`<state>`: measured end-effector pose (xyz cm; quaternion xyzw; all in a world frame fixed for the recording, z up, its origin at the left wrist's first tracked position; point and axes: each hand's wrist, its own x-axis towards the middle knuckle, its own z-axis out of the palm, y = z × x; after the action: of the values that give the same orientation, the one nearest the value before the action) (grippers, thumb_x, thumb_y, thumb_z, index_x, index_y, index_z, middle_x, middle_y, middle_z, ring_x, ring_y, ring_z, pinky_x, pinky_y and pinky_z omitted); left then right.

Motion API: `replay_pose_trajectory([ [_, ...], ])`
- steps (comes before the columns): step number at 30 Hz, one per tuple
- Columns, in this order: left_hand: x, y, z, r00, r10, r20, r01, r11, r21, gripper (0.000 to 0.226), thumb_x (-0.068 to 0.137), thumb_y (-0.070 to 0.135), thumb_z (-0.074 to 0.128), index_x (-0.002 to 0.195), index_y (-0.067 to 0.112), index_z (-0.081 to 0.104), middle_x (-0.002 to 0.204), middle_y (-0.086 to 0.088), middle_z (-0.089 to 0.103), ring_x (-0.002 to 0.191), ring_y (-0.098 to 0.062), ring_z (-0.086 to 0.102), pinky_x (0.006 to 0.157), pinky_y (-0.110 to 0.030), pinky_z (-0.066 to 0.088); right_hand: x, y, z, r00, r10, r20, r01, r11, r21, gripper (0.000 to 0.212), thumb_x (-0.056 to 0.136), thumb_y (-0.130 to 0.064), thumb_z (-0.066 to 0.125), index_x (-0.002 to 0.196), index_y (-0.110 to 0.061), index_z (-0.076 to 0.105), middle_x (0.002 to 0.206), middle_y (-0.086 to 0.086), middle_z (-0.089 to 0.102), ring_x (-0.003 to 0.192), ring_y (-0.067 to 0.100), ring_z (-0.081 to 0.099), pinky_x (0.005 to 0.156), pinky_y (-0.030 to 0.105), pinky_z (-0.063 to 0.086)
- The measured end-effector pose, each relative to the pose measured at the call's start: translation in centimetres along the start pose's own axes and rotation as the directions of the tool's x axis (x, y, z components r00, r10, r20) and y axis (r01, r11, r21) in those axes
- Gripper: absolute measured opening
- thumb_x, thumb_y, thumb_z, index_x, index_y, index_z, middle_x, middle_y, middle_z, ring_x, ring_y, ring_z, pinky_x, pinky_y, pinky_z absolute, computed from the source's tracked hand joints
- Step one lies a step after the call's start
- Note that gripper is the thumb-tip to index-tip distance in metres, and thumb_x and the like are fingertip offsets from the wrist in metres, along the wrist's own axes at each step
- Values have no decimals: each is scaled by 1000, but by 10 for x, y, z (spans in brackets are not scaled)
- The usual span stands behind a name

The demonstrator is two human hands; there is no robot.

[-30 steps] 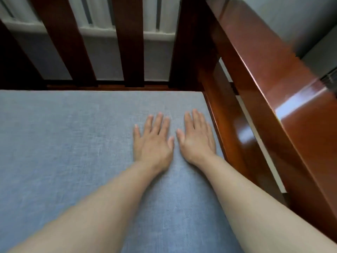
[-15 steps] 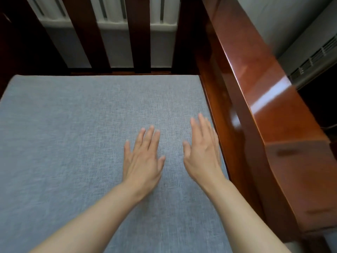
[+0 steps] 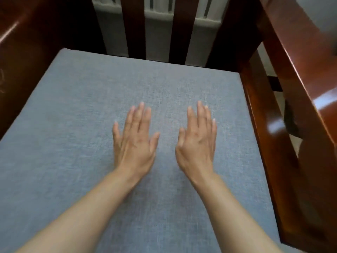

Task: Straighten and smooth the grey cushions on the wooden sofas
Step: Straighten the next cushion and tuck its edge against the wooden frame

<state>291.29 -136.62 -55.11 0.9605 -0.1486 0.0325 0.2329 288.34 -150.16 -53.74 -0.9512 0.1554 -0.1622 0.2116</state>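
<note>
While both hands are out over the seat, here's the count: one grey cushion [image 3: 91, 115], one wooden sofa frame with two armrests, the right armrest [image 3: 299, 88] glossy and catching the light, the left armrest [image 3: 27, 42] darker. Three back slats [image 3: 179, 30] stand behind the cushion, with a white radiator [image 3: 158, 13] showing between them. No brand or writing I can read anywhere.

The cushion sits flat in the frame, filling the seat between the armrests and running up to the slats. Its fabric looks smooth, no real wrinkles.

The left hand [image 3: 135, 143] and right hand [image 3: 197, 145] are side by side near the cushion's middle, apart from each other, palms down, fingers straight and close together, holding nothing. Can't quite tell if the palms are pressed on the fabric or just above it; the fingertips are a bit blurred.
</note>
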Motion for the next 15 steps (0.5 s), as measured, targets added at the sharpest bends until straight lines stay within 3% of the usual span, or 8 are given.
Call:
replay_pose_trajectory([
  [2, -9, -53, -16, 996, -71, -59, 76, 993, 85, 65, 91, 46, 27, 151, 23, 19, 158, 8, 8, 146, -16, 9, 112, -55, 3, -18, -28, 22, 999, -35, -19, 36, 998, 55, 59, 92, -27, 39, 148, -12, 28, 159, 4, 12, 147, 21, 7, 117, 35, -6],
  [5, -38, -116, -13, 969, -175, 172, 133, 964, 229, 77, 82, 61, 15, 150, 25, 23, 159, 6, 13, 146, -19, 13, 112, -57, 9, -59, -40, 68, 920, -152, 360, 219, 964, -153, 66, 92, -42, 28, 150, -11, 20, 159, 5, 7, 147, 24, 6, 116, 44, -4],
  [7, -31, -117, -14, 956, -154, 250, 100, 972, 214, 83, 78, 64, 8, 152, 27, 13, 160, 8, 2, 147, -15, 1, 114, -53, 2, -54, -54, 75, 896, -102, 432, 190, 968, -164, 66, 96, -39, 30, 152, -10, 10, 160, 8, -1, 147, 23, -5, 115, 39, -10],
  [8, -28, -117, -23, 964, -148, 222, 107, 977, 184, 82, 78, 63, 6, 152, 28, 9, 160, 9, -2, 146, -13, -4, 114, -51, -2, -47, -73, 70, 921, -125, 368, 178, 978, -113, 64, 96, -34, 35, 151, -8, 12, 159, 11, 3, 147, 23, -3, 116, 38, -8],
  [10, -17, -132, -44, 986, -153, 60, 146, 984, 107, 74, 84, 57, 10, 152, 28, 5, 157, 12, -7, 146, -10, -6, 113, -48, -8, -34, -117, 69, 980, -187, 72, 185, 982, 23, 60, 92, -25, 40, 147, -6, 28, 157, 10, 19, 146, 23, 11, 117, 37, -1],
  [11, -19, -152, -52, 986, -165, -23, 166, 983, 79, 70, 87, 54, 13, 151, 28, 4, 156, 14, -8, 146, -9, -5, 113, -47, -10, -33, -137, 76, 981, -194, 23, 191, 978, 86, 59, 90, -26, 38, 146, -8, 32, 156, 6, 21, 145, 22, 15, 118, 38, 2],
  [12, -25, -171, -54, 981, -192, -30, 194, 977, 93, 70, 88, 54, 14, 151, 28, 3, 156, 14, -8, 146, -10, -5, 113, -48, -9, -38, -148, 88, 974, -218, 61, 213, 974, 77, 61, 90, -29, 35, 147, -10, 30, 156, 2, 18, 146, 21, 14, 118, 41, 5],
  [15, -41, -216, -55, 941, -301, 156, 272, 944, 186, 69, 91, 56, 18, 152, 28, 0, 159, 10, -7, 146, -12, -9, 116, -50, 0, -48, -159, 129, 872, -222, 437, 304, 944, -126, 69, 93, -47, 25, 152, -13, 10, 160, 5, 1, 147, 21, -1, 117, 44, -3],
])
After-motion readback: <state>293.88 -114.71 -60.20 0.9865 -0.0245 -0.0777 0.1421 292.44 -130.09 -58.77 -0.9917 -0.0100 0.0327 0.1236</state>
